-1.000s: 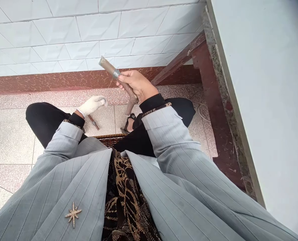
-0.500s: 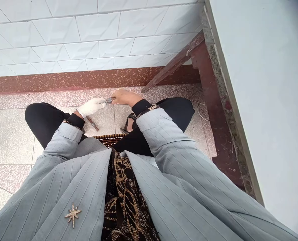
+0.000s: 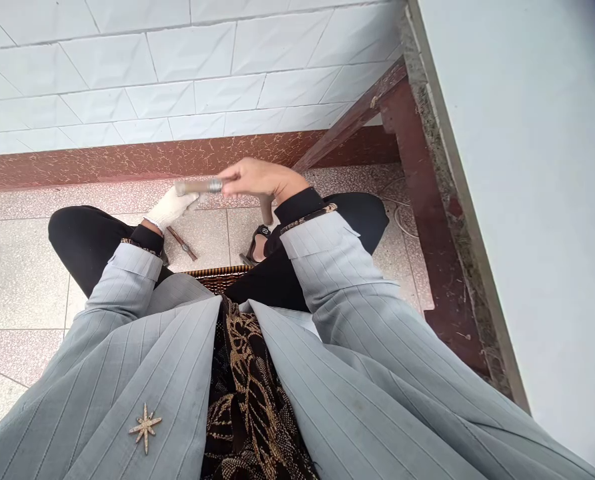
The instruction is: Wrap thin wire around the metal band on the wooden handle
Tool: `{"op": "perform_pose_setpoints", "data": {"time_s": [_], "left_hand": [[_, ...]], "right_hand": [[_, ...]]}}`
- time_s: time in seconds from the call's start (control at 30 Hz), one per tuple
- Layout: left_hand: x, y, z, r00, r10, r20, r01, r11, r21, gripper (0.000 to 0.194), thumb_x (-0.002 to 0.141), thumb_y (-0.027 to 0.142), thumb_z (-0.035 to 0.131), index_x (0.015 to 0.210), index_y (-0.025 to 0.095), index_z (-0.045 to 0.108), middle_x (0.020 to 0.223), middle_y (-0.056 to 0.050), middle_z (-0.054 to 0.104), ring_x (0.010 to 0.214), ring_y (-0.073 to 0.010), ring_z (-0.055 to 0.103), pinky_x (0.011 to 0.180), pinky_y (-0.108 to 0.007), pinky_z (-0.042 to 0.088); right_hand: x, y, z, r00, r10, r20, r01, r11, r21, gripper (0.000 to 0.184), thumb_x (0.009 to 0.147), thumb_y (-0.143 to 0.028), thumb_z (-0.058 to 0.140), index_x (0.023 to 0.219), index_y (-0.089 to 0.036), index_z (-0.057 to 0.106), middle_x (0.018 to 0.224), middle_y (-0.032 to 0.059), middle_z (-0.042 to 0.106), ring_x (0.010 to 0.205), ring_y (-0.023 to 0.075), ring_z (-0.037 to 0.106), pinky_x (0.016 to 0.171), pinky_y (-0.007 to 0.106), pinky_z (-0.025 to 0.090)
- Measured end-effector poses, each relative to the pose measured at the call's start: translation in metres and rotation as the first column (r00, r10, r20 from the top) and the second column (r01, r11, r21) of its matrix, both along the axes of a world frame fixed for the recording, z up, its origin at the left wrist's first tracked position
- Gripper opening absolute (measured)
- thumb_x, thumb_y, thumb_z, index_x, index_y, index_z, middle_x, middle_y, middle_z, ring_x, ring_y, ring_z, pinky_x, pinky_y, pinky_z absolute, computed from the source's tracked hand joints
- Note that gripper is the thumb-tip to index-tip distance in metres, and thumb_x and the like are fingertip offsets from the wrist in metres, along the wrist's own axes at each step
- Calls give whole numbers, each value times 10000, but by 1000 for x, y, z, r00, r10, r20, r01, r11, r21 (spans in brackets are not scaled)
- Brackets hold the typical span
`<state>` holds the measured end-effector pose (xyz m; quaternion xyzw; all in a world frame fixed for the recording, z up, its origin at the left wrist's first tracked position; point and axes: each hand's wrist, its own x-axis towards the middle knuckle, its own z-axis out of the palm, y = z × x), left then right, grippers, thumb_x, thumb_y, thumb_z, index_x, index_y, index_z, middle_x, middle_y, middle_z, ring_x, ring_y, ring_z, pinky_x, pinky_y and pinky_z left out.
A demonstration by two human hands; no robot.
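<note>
My right hand [image 3: 262, 179] is bare, its fingers closed round a brown rod [image 3: 193, 187] beside a coil of grey wire [image 3: 214, 185] wound on it. The rod points left and looks blurred. A grey-brown stub [image 3: 266, 210] shows below the right hand; whether it belongs to the rod I cannot tell. My left hand [image 3: 168, 208], in a white knitted glove, is at the rod's left end, its fingers partly hidden and smeared. On the floor below lies a thin brown stick [image 3: 181, 243] with a greyish band at its middle.
A woven basket-like rim [image 3: 217, 272] sits between my legs. My sandalled foot [image 3: 258, 245] is on the tiled floor. A dark red wooden frame [image 3: 417, 173] under a pale tabletop [image 3: 537, 167] stands to the right, with a white cord [image 3: 402, 220] beside it. A tiled wall [image 3: 192, 63] rises ahead.
My right hand has moved right and slightly up, and my left hand a little left. More of the rod shows above the glove, and the stub below the right hand has come into view.
</note>
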<state>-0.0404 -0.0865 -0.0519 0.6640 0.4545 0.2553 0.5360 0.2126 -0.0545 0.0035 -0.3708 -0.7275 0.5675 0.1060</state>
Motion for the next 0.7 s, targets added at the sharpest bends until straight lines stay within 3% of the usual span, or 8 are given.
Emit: {"op": "perform_pose_setpoints", "data": {"time_s": [0.07, 0.13, 0.2, 0.3, 0.4, 0.47, 0.6, 0.7], "left_hand": [[3, -3, 0, 999, -16, 31, 17, 999, -29, 214, 973, 308, 494, 930, 144, 626, 619, 39, 445, 505, -71, 360, 494, -210, 294], [7, -7, 0, 994, -105, 32, 106, 994, -39, 216, 977, 290, 486, 929, 143, 636, 626, 34, 447, 510, -69, 361, 496, -208, 279], [11, -10, 2, 978, -208, 21, 209, 976, -53, 209, 965, 285, 507, 920, 139, 648, 618, 36, 436, 516, -71, 358, 501, -210, 271], [17, -14, 6, 956, -291, 34, 292, 953, -77, 222, 951, 323, 542, 911, 135, 653, 599, 45, 411, 517, -74, 345, 503, -214, 259], [19, -15, 9, 942, -324, 92, 333, 937, -102, 291, 939, 412, 581, 887, 132, 643, 596, 48, 411, 516, -73, 344, 504, -218, 261], [18, -15, 10, 931, -341, 128, 355, 928, -111, 347, 932, 472, 594, 869, 133, 633, 594, 48, 412, 519, -74, 351, 509, -221, 266], [16, -16, 11, 923, -366, 122, 379, 918, -116, 360, 939, 486, 582, 870, 137, 632, 612, 40, 423, 533, -77, 366, 517, -223, 265], [13, -15, 12, 940, -335, 61, 339, 936, -95, 284, 943, 405, 546, 869, 144, 631, 617, 37, 432, 546, -83, 376, 537, -224, 295]], "right_hand": [[3, 2, 3, 932, -304, -198, 299, 953, -53, 111, 901, -243, 720, 981, -166, 727, 804, 21, 684, 679, 115, 571, 656, 242, 484], [3, 4, 1, 786, -541, -299, 514, 841, -170, 81, 951, -192, 654, 877, -165, 675, 769, 19, 655, 629, 96, 546, 594, 212, 477], [2, 7, -3, 691, -661, -292, 620, 750, -231, 181, 981, -151, 605, 802, -162, 628, 723, 18, 619, 588, 83, 521, 537, 188, 445], [-1, 12, -11, 704, -681, -200, 665, 732, -152, 192, 972, -239, 669, 801, -168, 617, 689, 15, 590, 571, 86, 506, 504, 184, 418], [-3, 15, -19, 757, -649, -69, 652, 757, 28, 191, 949, -343, 706, 884, -172, 650, 710, 25, 598, 601, 112, 520, 541, 220, 435], [-5, 15, -25, 788, -612, 66, 593, 784, 182, 156, 942, -308, 696, 941, -152, 685, 755, 44, 622, 656, 138, 549, 603, 259, 449], [-13, 11, -34, 795, -460, 395, 295, 863, 409, 190, 913, -250, 684, 1042, -129, 754, 915, 86, 692, 833, 201, 605, 731, 311, 436], [-21, 4, -39, 771, -256, 583, 37, 932, 359, 230, 921, -254, 662, 1088, -142, 775, 994, 109, 717, 875, 214, 624, 731, 318, 416]]}}
